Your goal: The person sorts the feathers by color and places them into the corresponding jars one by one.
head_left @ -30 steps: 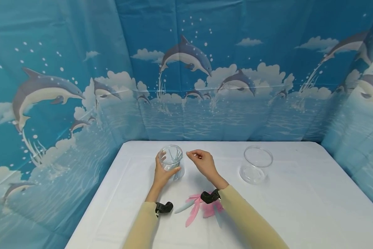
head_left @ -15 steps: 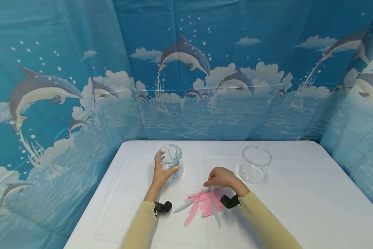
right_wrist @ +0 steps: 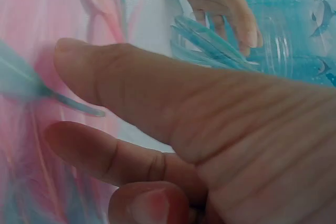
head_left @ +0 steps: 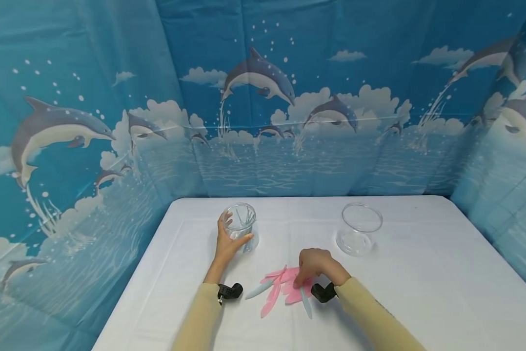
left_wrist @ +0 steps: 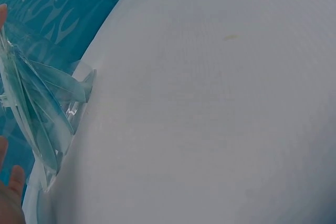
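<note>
My left hand (head_left: 228,246) grips a clear plastic jar (head_left: 240,219) around its side, at the left of the table. Several blue-grey feathers (left_wrist: 39,98) stand inside that jar. To its lower right, pink feathers (head_left: 273,298) lie in a loose pile with a few blue-grey ones. My right hand (head_left: 315,265) reaches down over this pile. Seen from the right wrist, the thumb and index finger are apart, with the bare quill end of a blue-grey feather (right_wrist: 23,77) between them.
A second clear jar (head_left: 358,231) stands on the right side of the white-covered table (head_left: 421,273). A blue dolphin-print curtain (head_left: 263,165) hangs behind the table and along its sides.
My right hand has moved from beside the left jar, right and toward me, then down onto the feather pile. My left hand stays on the jar.
</note>
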`<move>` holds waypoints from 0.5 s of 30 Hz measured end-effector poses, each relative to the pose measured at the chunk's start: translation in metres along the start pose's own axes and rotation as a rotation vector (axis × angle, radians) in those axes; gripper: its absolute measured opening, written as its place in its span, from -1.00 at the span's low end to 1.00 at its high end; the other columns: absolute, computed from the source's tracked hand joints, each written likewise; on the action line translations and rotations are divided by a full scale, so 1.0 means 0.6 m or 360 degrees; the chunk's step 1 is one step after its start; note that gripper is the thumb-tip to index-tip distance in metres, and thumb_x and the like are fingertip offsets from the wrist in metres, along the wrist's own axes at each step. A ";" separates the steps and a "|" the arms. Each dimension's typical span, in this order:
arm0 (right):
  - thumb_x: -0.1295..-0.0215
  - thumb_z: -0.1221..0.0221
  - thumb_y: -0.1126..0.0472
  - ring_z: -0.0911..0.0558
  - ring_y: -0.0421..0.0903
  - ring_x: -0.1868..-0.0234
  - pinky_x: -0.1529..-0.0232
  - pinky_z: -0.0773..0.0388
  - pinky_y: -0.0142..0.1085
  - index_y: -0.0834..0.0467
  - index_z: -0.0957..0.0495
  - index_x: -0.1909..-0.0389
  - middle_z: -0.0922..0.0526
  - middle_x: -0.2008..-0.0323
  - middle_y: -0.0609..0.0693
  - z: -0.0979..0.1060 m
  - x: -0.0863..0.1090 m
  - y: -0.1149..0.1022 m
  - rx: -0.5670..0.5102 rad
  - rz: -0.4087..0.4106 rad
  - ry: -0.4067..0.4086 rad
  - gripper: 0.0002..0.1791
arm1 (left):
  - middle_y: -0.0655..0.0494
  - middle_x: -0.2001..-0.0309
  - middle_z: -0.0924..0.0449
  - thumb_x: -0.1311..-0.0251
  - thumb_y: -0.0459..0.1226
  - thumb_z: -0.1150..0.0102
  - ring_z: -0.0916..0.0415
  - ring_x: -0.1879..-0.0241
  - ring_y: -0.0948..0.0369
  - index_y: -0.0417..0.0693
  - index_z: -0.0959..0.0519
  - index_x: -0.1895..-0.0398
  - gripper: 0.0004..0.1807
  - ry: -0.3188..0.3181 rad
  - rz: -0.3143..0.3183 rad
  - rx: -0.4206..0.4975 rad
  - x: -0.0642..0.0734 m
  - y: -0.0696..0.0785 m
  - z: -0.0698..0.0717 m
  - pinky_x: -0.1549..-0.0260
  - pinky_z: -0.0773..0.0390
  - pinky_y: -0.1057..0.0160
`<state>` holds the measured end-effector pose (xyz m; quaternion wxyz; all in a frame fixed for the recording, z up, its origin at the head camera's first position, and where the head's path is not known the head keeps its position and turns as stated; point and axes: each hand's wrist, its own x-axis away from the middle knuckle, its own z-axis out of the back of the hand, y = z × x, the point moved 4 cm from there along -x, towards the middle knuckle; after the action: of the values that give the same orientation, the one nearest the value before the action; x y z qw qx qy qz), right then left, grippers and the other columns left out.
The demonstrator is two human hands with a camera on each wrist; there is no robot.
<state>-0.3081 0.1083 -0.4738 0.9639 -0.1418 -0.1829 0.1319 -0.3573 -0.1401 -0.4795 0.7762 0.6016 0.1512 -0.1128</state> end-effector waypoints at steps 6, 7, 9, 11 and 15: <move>0.21 -0.47 -0.02 -0.39 -0.18 0.68 0.65 -0.24 -0.35 0.07 -0.48 0.76 -0.40 0.74 -0.14 -0.011 -0.003 0.001 -0.0074 -0.0004 0.0014 -0.63 | -0.21 -0.38 -0.04 0.07 -0.33 -0.47 -0.01 -0.33 -0.25 -0.12 0.08 -0.46 0.10 -0.0006 -0.0014 0.0011 0.000 0.000 -0.001 -0.18 -0.13 -0.27; 0.21 -0.47 -0.01 -0.39 -0.18 0.68 0.65 -0.24 -0.35 0.07 -0.49 0.75 -0.41 0.73 -0.14 -0.012 -0.004 0.002 -0.0080 0.0000 0.0018 -0.63 | -0.21 -0.38 -0.04 0.07 -0.33 -0.47 0.00 -0.33 -0.25 -0.12 0.08 -0.46 0.10 -0.0004 -0.0017 0.0015 -0.001 0.000 -0.001 -0.18 -0.13 -0.27; 0.20 -0.47 0.01 -0.39 -0.18 0.66 0.64 -0.26 -0.35 0.07 -0.49 0.72 -0.43 0.71 -0.13 -0.013 -0.006 0.004 -0.0108 0.0001 0.0016 -0.65 | -0.21 -0.38 -0.04 0.06 -0.33 -0.47 0.00 -0.33 -0.25 -0.12 0.08 -0.46 0.10 -0.0003 -0.0021 0.0019 -0.001 0.000 0.000 -0.17 -0.13 -0.27; 0.20 -0.47 0.03 -0.38 -0.18 0.67 0.64 -0.25 -0.35 0.07 -0.48 0.72 -0.42 0.70 -0.12 -0.015 -0.008 0.006 -0.0142 0.0008 0.0011 -0.66 | -0.21 -0.38 -0.04 0.06 -0.33 -0.47 0.00 -0.33 -0.25 -0.12 0.08 -0.46 0.10 -0.0003 -0.0023 0.0023 -0.002 -0.001 0.000 -0.18 -0.13 -0.27; 0.19 -0.45 0.07 -0.24 -0.22 0.74 0.69 -0.12 -0.39 0.04 -0.36 0.84 -0.24 0.81 -0.18 -0.019 -0.013 0.009 -0.0247 0.0064 -0.0017 -0.58 | -0.21 -0.38 -0.04 0.05 -0.31 -0.47 -0.01 -0.33 -0.24 -0.10 0.09 -0.47 0.10 -0.0011 -0.0021 0.0006 -0.003 -0.002 0.000 -0.17 -0.15 -0.25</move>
<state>-0.3116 0.1083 -0.4883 0.9462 -0.2189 -0.1948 0.1374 -0.3595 -0.1403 -0.4802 0.7749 0.6017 0.1522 -0.1202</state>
